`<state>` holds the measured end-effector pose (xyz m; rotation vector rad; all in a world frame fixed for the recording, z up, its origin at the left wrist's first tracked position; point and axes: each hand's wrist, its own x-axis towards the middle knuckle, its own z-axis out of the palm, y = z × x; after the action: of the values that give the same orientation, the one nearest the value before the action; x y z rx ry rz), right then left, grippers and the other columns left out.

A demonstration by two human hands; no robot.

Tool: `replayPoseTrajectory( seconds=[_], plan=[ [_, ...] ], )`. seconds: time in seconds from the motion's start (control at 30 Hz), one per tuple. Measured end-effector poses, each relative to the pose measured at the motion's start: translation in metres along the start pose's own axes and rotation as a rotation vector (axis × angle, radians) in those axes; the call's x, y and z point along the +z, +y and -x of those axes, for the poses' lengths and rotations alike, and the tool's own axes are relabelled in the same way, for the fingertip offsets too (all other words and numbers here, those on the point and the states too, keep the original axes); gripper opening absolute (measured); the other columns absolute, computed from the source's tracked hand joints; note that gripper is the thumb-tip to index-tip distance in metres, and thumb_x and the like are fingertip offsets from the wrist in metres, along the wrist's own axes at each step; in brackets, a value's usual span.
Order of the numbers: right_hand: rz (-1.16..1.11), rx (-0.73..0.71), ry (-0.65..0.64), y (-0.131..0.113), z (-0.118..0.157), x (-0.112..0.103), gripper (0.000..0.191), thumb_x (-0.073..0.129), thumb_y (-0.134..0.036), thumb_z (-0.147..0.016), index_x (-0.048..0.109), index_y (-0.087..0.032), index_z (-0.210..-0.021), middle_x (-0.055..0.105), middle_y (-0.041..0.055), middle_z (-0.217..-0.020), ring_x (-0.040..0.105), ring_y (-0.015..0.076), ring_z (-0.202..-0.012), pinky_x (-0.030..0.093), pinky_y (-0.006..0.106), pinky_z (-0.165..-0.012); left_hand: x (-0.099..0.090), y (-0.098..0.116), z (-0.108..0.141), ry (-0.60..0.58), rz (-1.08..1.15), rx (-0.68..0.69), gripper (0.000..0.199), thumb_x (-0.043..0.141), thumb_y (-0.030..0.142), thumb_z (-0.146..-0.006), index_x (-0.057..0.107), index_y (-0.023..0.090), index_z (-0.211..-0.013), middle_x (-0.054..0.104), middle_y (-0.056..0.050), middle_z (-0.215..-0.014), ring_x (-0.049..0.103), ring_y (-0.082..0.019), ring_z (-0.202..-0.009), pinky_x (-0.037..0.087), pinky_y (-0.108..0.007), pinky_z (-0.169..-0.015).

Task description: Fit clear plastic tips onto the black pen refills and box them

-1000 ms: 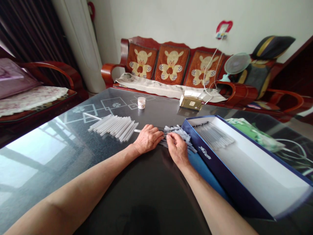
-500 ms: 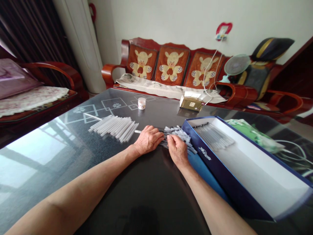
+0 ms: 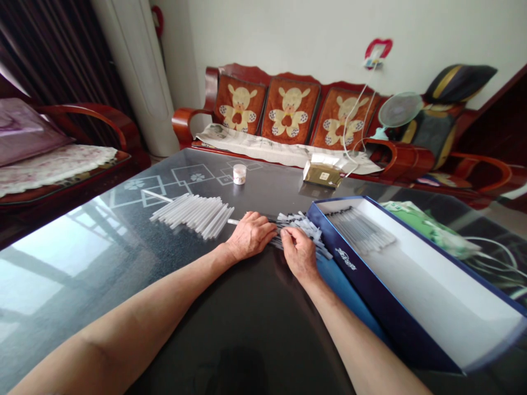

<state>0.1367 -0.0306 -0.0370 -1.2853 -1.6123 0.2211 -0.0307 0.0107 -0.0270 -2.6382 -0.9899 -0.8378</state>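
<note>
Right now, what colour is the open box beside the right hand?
The open box is navy blue outside, white inside; best seen in the head view.

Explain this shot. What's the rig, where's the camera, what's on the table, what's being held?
No machine here. These are a person's own bare hands, filmed by one camera worn on the head, looking forward and down, so the arms enter from the bottom edge.

On the shiny dark table lies a neat fan of white tubes. Beside it is a loose bunch of dark-tipped tubes. The left hand lies on the near side of that bunch, and the right hand has its fingers on it. I can't tell how firmly either hand grips. To the right, an open blue box holds more tubes. Farther off stand a small white jar and a gold packet.
</note>
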Motion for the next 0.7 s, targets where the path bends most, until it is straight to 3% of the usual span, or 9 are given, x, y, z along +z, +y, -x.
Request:
replayPoseTrajectory(
  seconds=[0.1, 0.2, 0.37, 0.7],
  plan=[
    [-0.053, 0.025, -0.013, -0.0010, 0.0011, 0.0004, 0.018, 0.054, -0.031, -0.083, 0.064, -0.018, -0.091, 0.068, 0.0067, -0.090, 0.063, 0.0157, -0.072, 0.052, 0.028, -0.070, -0.0001, 0.0000, -0.0001, 0.003, 0.002, -0.005, 0.038, 0.033, 0.038, -0.099, 0.066, 0.019, -0.101, 0.060, -0.005, -0.078, 0.049, -0.018, -0.076, 0.036, -0.034, -0.077],
    [-0.064, 0.083, -0.001, -0.0033, 0.0016, 0.0002, 0.026, 0.057, -0.033, -0.081, 0.062, -0.017, -0.102, 0.069, 0.0083, -0.095, 0.060, 0.0136, -0.061, 0.052, 0.028, -0.063, -0.0010, 0.0006, -0.0005, 0.003, 0.007, -0.010, 0.039, 0.033, 0.039, -0.099, 0.066, 0.018, -0.099, 0.060, -0.005, -0.077, 0.049, -0.018, -0.075, 0.036, -0.034, -0.076],
    [0.043, 0.033, -0.017, -0.0007, 0.0008, -0.0001, 0.029, 0.045, -0.037, -0.091, 0.065, -0.019, -0.079, 0.068, 0.0064, -0.077, 0.061, 0.0171, -0.069, 0.051, 0.029, -0.067, -0.0029, 0.0023, -0.0011, -0.010, 0.003, -0.009, 0.040, 0.032, 0.039, -0.099, 0.066, 0.019, -0.097, 0.060, -0.005, -0.078, 0.049, -0.018, -0.075, 0.036, -0.034, -0.076],
    [-0.081, 0.040, -0.030, 0.0056, 0.0021, 0.0032, 0.016, 0.053, -0.029, -0.085, 0.064, -0.019, -0.091, 0.070, 0.0059, -0.089, 0.065, 0.0166, -0.074, 0.053, 0.029, -0.070, -0.0006, 0.0005, -0.0008, -0.005, -0.003, -0.008, 0.039, 0.032, 0.038, -0.099, 0.066, 0.018, -0.099, 0.061, -0.005, -0.077, 0.049, -0.018, -0.075, 0.037, -0.034, -0.077]
  ],
)
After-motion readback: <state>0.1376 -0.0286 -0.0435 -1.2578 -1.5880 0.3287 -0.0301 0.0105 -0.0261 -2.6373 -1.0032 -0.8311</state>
